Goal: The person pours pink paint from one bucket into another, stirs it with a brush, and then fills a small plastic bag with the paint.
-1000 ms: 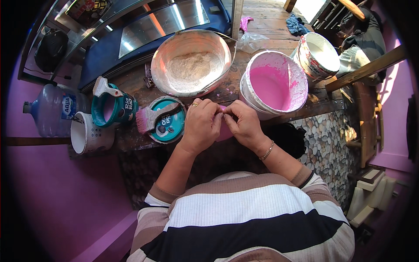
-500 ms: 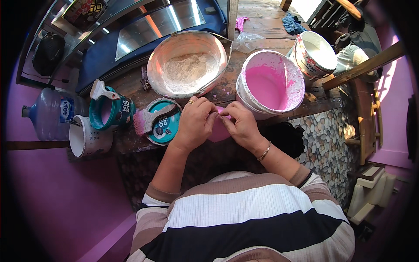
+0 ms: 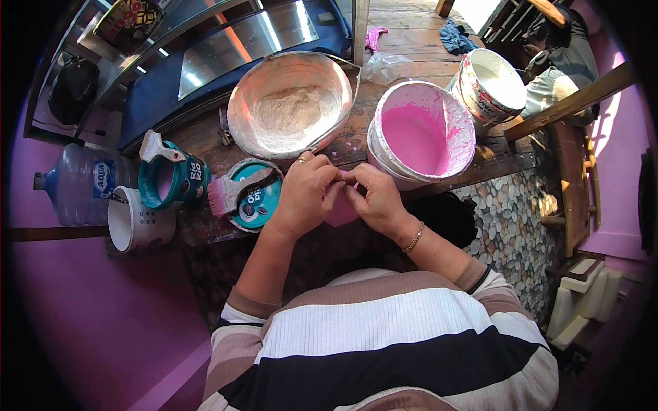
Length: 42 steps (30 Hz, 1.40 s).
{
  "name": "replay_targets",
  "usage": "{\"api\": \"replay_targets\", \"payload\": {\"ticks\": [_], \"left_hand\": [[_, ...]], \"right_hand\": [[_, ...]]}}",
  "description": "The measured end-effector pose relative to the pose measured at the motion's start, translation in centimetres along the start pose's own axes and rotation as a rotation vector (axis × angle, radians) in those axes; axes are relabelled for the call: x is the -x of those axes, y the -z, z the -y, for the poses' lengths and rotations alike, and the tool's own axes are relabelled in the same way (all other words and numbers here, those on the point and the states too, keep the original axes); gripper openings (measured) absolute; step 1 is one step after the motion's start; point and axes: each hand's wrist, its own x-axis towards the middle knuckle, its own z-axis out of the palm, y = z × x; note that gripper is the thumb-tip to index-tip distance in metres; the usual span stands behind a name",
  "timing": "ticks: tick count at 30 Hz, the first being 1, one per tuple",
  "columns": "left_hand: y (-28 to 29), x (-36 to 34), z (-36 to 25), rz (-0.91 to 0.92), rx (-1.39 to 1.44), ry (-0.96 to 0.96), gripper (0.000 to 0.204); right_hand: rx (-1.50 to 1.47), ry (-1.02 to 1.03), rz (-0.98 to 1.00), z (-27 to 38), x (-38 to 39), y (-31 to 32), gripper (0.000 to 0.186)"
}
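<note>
My left hand (image 3: 307, 195) and my right hand (image 3: 377, 202) meet, fingertips pinched on the top of a pink object (image 3: 340, 212), perhaps a plastic bag, mostly hidden behind them. To their right stands a white bucket of pink paint (image 3: 413, 147). Just beyond them is a wide, stained bucket (image 3: 295, 113) holding pale powder. To the left, a paintbrush (image 3: 223, 198) with pink bristles lies on a teal lid (image 3: 257, 214). Farther left, a second brush (image 3: 154, 147) rests on an open teal tub (image 3: 160, 185), beside a white pail (image 3: 122, 219).
A wooden bench (image 3: 212, 161) bears these containers, with another bucket (image 3: 493, 79), a blue cloth (image 3: 456, 38) and a clear bag (image 3: 384, 66) behind. A large water bottle (image 3: 68, 188) stands left, a glass-fronted case (image 3: 89, 82) behind, a wooden rail (image 3: 569, 103) right.
My joined hands have shifted slightly left in the view, still pinching the pink object. The bench and containers also appear shifted a little leftward.
</note>
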Motion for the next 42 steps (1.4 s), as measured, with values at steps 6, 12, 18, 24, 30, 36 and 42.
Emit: {"api": "replay_targets", "payload": {"ticks": [6,12,18,24,30,36,42], "left_hand": [[-0.3,0.5,-0.6,-0.101,0.053,0.036,0.011],[-0.7,1.9,-0.6,-0.201,-0.007,0.103,0.018],[-1.0,2.9,-1.4,-0.233,-0.07,0.22,0.018],[-2.0,3.1,-1.1,-0.26,-0.039,0.191,0.013],[-2.4,3.1,-1.0,-0.248,0.013,0.212,0.009],[-2.3,3.2,-0.4,-0.192,0.062,0.278,0.01],[-1.7,2.6,-0.9,-0.196,0.22,0.344,0.009]], "right_hand": [[0.067,-0.025,0.043,0.2,-0.3,0.5,0.008],[0.052,-0.06,0.058,0.4,-0.3,0.3,0.007],[0.068,-0.057,0.053,0.3,-0.4,0.4,0.007],[0.055,-0.072,0.064,0.5,-0.5,0.5,0.006],[0.061,-0.05,0.07,0.6,-0.5,0.8,0.008],[0.053,-0.037,0.083,1.1,-0.4,0.8,0.011],[0.058,-0.069,0.065,0.6,-0.5,0.5,0.009]]}}
